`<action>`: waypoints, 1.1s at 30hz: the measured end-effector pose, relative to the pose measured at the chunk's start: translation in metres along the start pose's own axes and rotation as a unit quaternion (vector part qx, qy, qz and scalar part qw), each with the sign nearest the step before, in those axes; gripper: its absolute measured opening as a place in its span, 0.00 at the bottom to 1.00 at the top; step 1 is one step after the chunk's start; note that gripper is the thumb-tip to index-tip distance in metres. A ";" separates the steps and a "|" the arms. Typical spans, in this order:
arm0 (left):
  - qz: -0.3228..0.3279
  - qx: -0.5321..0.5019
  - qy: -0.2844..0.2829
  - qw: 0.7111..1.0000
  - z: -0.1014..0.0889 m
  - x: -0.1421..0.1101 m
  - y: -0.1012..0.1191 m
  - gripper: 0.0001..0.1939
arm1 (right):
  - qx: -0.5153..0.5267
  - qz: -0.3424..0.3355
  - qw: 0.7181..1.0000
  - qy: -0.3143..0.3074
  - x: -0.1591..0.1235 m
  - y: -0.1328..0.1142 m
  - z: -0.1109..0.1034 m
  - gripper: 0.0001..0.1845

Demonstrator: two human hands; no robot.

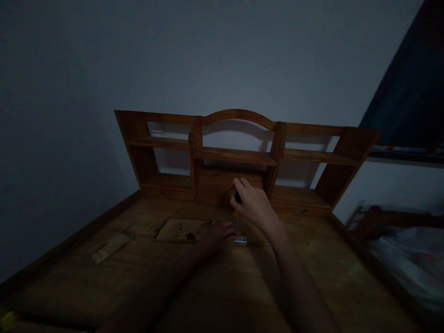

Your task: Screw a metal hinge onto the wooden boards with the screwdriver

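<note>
My right hand [255, 203] is wrapped round the dark and yellow handle of a screwdriver [237, 225], held nearly upright. Its thin shaft points down to a small silver metal fitting [240, 240] on the wooden desktop. Low beside the shaft, my left hand [222, 230] has its fingers bent together, with the fingertips at the left edge of that fitting. Dim light hides just how the fingertips grip it, and the screwdriver's tip is hard to make out.
On the wooden desktop [305, 259] lie a piece of torn cardboard [180, 230] and a pale flat strip [111, 248], left of my hands. A wooden shelf unit [236, 156] rises along the back against the wall. Something yellow [8, 320] shows at the lower left corner.
</note>
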State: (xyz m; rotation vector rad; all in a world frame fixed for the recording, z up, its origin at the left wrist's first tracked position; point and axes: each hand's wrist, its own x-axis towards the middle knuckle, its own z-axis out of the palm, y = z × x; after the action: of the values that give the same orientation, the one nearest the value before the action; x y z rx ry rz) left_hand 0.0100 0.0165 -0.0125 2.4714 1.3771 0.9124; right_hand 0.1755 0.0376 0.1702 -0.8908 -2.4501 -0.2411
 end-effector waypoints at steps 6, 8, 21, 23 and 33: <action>-0.027 0.024 0.011 0.999 -0.008 -0.002 0.016 0.14 | -0.003 0.002 1.000 0.018 -0.002 0.001 -0.001 0.15; -0.025 0.028 0.011 0.999 -0.011 -0.004 0.019 0.14 | -0.011 0.012 1.000 0.016 -0.002 0.002 -0.001 0.16; -0.004 0.033 0.007 0.999 -0.015 -0.006 0.022 0.12 | -0.004 0.024 1.000 0.004 -0.002 0.005 -0.002 0.16; -0.005 0.035 0.009 0.999 -0.015 -0.006 0.023 0.12 | 0.005 0.012 1.000 0.004 -0.002 0.005 -0.003 0.15; -0.004 0.044 0.011 0.999 -0.013 -0.008 0.018 0.12 | -0.007 0.015 1.000 0.003 -0.003 0.007 -0.001 0.14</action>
State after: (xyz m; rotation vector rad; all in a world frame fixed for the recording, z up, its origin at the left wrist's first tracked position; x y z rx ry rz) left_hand 0.0122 -0.0020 0.0025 2.5253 1.4637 0.8976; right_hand 0.1826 0.0406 0.1695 -0.9307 -2.4307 -0.2503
